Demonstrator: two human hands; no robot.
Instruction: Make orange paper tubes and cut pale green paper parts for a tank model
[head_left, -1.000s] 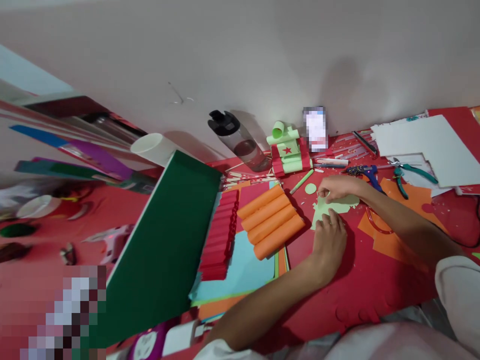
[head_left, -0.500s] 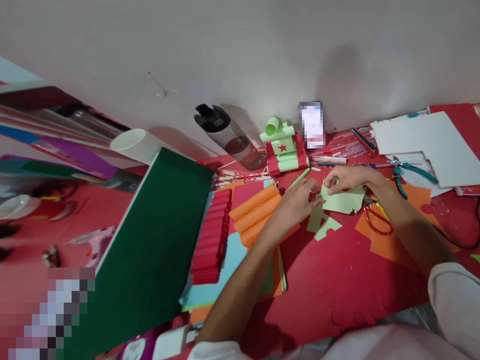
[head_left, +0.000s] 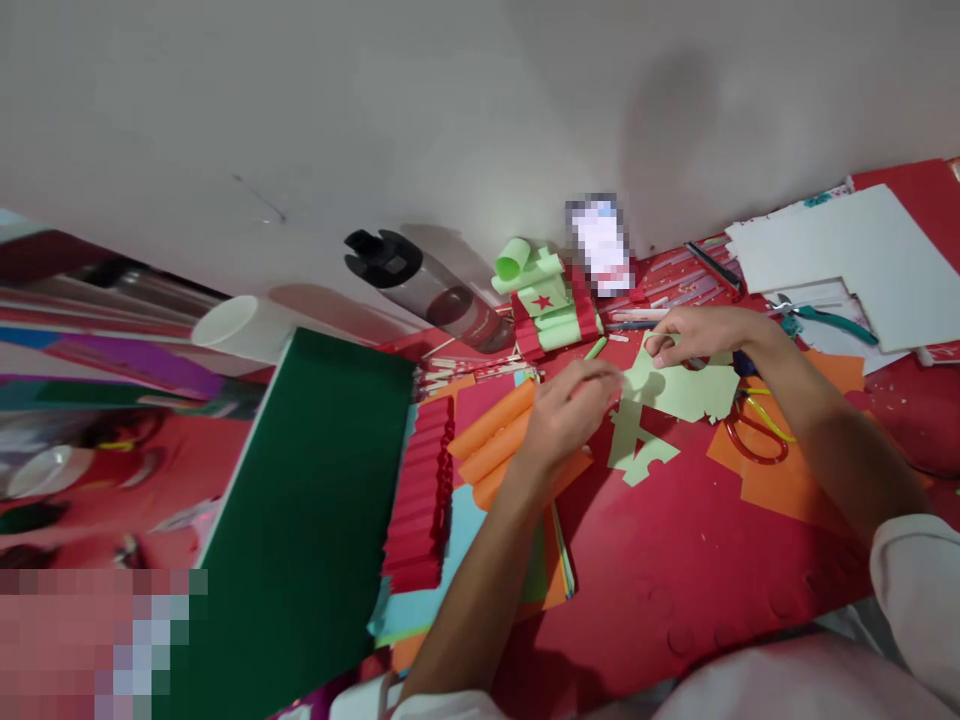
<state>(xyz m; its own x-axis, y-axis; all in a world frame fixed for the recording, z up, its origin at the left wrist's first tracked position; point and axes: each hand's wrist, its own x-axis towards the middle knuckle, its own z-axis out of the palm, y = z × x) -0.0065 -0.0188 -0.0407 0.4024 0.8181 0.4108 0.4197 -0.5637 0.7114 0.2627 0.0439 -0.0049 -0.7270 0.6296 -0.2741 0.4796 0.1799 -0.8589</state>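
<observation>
A pale green paper sheet [head_left: 694, 390] with cut, ragged edges lies on the red table. My right hand [head_left: 694, 335] is at its top left edge, with thumb and fingers pinched on the paper. To the left, my left hand [head_left: 574, 410] hovers with its fingers curled together beside the orange paper rolls [head_left: 491, 440]. Its fingertips are blurred, so anything between them is hidden. A cut-out pale green paper scrap [head_left: 641, 460] with notches sits just below the sheet. Behind my left hand shows the end of a green rolled paper tube [head_left: 596, 348].
Red-handled scissors [head_left: 757, 440] and orange paper [head_left: 787, 480] lie by my right forearm. Green-handled pliers [head_left: 832, 325] rest near white boards [head_left: 862, 260]. Toward the wall stand a dark bottle [head_left: 435, 290], a green-and-red paper model [head_left: 551, 305] and a phone [head_left: 602, 245]. A green board [head_left: 300, 530] rises at left.
My left hand has moved left, away from the pale green paper and my right hand. More of the sheet shows between them. The camera view has shifted slightly.
</observation>
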